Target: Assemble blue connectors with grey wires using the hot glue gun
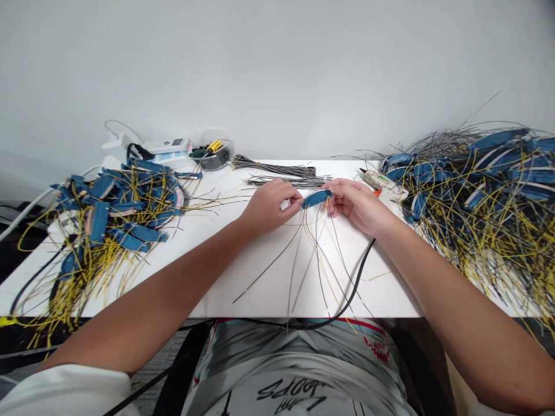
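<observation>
A small curved blue piece (318, 199) with thin black and yellow wires (318, 254) trailing from it is held up between my hands, above the white table. My left hand (277, 202) pinches its left end between thumb and fingertip. Around its right end, the fingers of my right hand (349, 202) are closed, with part of the grip hidden behind the piece. The loose wires fan down toward the table's front edge. Just behind my hands lie bundles of dark straight wires (277, 168).
Blue pieces with yellow wires form a pile (125, 208) at left and a larger pile (489, 179) at right. A glue gun (384, 184) lies by the right pile. At the back left are a power strip (171, 151) and a clear tub (212, 151). A black cable (362, 266) crosses the front edge.
</observation>
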Tool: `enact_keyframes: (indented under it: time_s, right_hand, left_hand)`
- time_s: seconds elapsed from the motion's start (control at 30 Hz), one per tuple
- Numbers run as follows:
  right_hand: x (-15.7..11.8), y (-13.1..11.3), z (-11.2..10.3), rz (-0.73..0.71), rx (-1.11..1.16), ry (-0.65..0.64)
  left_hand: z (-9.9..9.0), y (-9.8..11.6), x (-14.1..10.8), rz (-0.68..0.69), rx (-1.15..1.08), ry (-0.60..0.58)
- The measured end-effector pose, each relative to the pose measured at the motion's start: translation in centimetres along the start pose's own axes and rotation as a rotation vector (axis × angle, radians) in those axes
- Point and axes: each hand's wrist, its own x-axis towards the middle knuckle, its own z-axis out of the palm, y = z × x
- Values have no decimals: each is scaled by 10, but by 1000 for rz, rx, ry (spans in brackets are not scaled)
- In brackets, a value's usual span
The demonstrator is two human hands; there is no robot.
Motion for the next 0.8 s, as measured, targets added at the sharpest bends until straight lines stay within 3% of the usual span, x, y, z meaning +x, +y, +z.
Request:
enact_keyframes:
  time_s: [0.8]
  right_hand:
    - [-4, -3, 3, 11, -20, -44]
  left_hand:
    - [0, 1, -2, -108, -32, -84]
